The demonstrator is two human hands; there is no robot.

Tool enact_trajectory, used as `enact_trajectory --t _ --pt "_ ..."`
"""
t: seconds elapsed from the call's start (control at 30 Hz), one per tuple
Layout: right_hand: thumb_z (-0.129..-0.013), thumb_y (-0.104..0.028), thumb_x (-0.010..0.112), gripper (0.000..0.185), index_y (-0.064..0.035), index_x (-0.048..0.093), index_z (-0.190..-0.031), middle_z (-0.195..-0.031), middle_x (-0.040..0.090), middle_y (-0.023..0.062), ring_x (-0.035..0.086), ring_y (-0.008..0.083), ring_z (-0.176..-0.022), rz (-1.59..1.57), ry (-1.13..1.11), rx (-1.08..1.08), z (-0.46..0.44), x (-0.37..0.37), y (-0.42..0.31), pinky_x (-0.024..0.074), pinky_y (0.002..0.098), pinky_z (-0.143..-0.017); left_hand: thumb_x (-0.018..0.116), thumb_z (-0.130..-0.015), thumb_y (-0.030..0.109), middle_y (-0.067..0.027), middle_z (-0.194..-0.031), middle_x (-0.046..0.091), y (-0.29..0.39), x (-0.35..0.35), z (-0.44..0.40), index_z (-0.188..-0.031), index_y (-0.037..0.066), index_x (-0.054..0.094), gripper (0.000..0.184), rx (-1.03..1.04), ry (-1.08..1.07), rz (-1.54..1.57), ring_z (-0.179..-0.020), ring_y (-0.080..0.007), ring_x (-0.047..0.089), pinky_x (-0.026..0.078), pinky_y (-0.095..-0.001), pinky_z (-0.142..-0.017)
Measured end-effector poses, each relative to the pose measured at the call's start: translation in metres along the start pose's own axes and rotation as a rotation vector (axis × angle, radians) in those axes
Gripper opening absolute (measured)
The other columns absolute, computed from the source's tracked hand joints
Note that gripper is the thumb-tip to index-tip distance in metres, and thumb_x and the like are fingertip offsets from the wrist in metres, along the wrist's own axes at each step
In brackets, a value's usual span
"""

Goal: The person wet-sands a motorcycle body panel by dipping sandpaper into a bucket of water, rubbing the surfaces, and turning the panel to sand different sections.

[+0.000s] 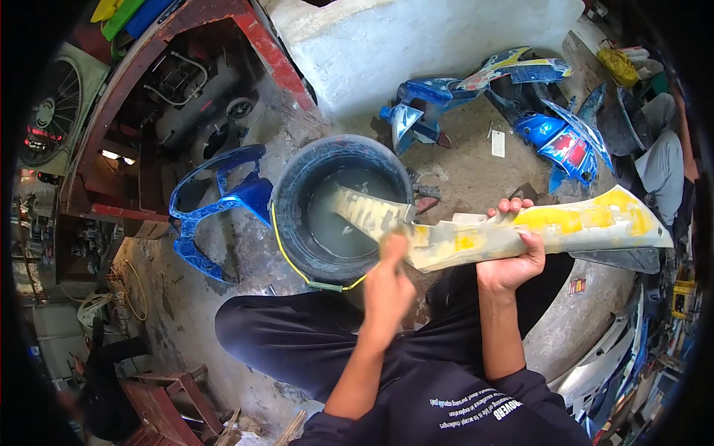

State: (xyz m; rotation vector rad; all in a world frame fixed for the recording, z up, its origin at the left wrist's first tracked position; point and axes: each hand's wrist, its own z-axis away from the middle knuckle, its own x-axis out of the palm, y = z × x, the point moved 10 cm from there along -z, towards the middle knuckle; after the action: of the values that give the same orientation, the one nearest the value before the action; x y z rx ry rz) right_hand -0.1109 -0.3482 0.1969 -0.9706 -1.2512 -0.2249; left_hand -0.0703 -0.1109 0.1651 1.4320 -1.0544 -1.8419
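A long motorcycle fairing panel (573,219), sanded to cream and grey with yellow patches, lies across in front of me. My right hand (513,256) grips its middle from below, with fingertips over the far edge and thumb on the near side. My left hand (390,286) is closed and smeared by motion at the panel's near edge. Something small and tan shows at its fingertips, too blurred to name. The panel's narrow left end reaches over a black bucket (290,175) of cloudy water (335,234). The bucket has a yellow wire handle (281,241).
A blue fairing frame (197,249) lies left of the bucket. Several blue fairing parts (554,137) lie beyond, near a white wall (416,44). At right show another person's grey trousers (662,175). A red metal frame (271,56) stands back left, a wooden stool (167,409) lower left.
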Motion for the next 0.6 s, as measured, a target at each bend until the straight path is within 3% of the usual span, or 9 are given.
enact_trajectory --t 0.07,0.13,0.2,0.27,0.37,0.4,0.47,0.53,0.6 --pt "-0.077 -0.017 0.059 0.050 -0.0023 0.051 -0.124 -0.111 0.056 0.0118 0.054 0.0271 -0.111 0.028 -0.018 0.000 0.003 -0.002 0.004 0.0418 0.0414 -0.102 0.050 -0.092 -0.007 -0.0261 -0.134 0.063 -0.043 0.000 -0.024 -0.132 -0.001 0.067 0.043 -0.069 0.076 -0.034 -0.132 -0.0365 0.057 0.045 -0.0390 -0.113" --pt "-0.077 -0.018 0.059 0.049 -0.0034 0.052 -0.124 -0.111 0.056 0.0108 0.054 0.0263 -0.111 0.056 -0.050 0.001 -0.001 0.002 0.003 0.0424 0.0429 -0.102 0.051 -0.092 -0.007 -0.0264 -0.135 0.063 -0.027 0.003 -0.016 -0.134 -0.001 0.065 0.044 -0.121 0.004 -0.028 -0.135 -0.0358 0.056 0.043 -0.0390 -0.115" --pt "-0.077 -0.018 0.060 0.049 -0.0034 0.052 -0.123 -0.111 0.056 0.0108 0.054 0.0265 -0.111 0.051 -0.016 0.023 -0.005 -0.002 0.001 0.0426 0.0430 -0.101 0.052 -0.091 -0.008 -0.0265 -0.137 0.062 0.022 0.008 0.013 -0.135 -0.002 0.064 0.046 0.109 -0.011 0.043 -0.136 -0.0356 0.054 0.042 -0.0397 -0.117" --pt "-0.077 -0.017 0.059 0.049 -0.0028 0.052 -0.123 -0.111 0.057 0.0118 0.055 0.0271 -0.111 0.032 -0.008 0.033 -0.005 -0.005 0.003 0.0421 0.0418 -0.101 0.052 -0.089 -0.010 -0.0267 -0.137 0.061 0.031 0.009 0.018 -0.135 -0.003 0.064 0.047 0.143 -0.010 0.044 -0.136 -0.0362 0.054 0.042 -0.0400 -0.117" --pt "-0.078 -0.017 0.058 0.048 -0.0023 0.053 -0.123 -0.111 0.058 0.0125 0.055 0.0278 -0.110 0.013 -0.023 0.044 -0.001 -0.009 0.009 0.0418 0.0408 -0.101 0.049 -0.088 -0.009 -0.0289 -0.136 0.061 -0.030 0.001 -0.018 -0.132 -0.004 0.065 0.047 -0.084 0.070 -0.007 -0.134 -0.0380 0.056 0.044 -0.0401 -0.114" --pt "-0.078 -0.017 0.058 0.048 -0.0024 0.053 -0.123 -0.111 0.058 0.0123 0.055 0.0279 -0.111 0.014 -0.046 0.051 0.000 -0.006 0.011 0.0419 0.0410 -0.101 0.049 -0.086 -0.007 -0.0296 -0.135 0.061 -0.023 -0.010 -0.031 -0.130 -0.004 0.067 0.047 -0.050 0.103 -0.013 -0.132 -0.0386 0.057 0.046 -0.0411 -0.113" --pt "-0.078 -0.017 0.058 0.048 -0.0024 0.053 -0.123 -0.111 0.058 0.0121 0.055 0.0279 -0.111 0.019 -0.043 0.054 -0.003 -0.005 0.009 0.0418 0.0412 -0.101 0.051 -0.083 -0.008 -0.0295 -0.136 0.060 -0.020 0.003 -0.019 -0.132 -0.004 0.066 0.051 -0.211 -0.056 -0.052 -0.133 -0.0393 0.056 0.045 -0.0413 -0.114" --pt "-0.078 -0.018 0.058 0.048 -0.0024 0.053 -0.123 -0.111 0.058 0.0119 0.055 0.0279 -0.111 0.027 -0.038 0.058 -0.008 -0.004 0.005 0.0418 0.0415 -0.101 0.053 -0.081 -0.007 -0.0272 -0.144 0.055 0.023 0.012 0.011 -0.141 0.001 0.058 0.061 0.061 -0.053 -0.101 -0.117 -0.0474 0.063 0.052 -0.0487 -0.104" --pt "-0.078 -0.018 0.058 0.048 -0.0026 0.053 -0.123 -0.110 0.058 0.0117 0.055 0.0279 -0.110 0.016 -0.015 0.057 -0.008 -0.005 0.003 0.0417 0.0416 -0.101 0.053 -0.081 -0.007 -0.0269 -0.142 0.057 0.037 0.009 0.021 -0.141 0.001 0.059 0.061 0.194 0.024 -0.081 -0.119 -0.0449 0.063 0.051 -0.0471 -0.105"
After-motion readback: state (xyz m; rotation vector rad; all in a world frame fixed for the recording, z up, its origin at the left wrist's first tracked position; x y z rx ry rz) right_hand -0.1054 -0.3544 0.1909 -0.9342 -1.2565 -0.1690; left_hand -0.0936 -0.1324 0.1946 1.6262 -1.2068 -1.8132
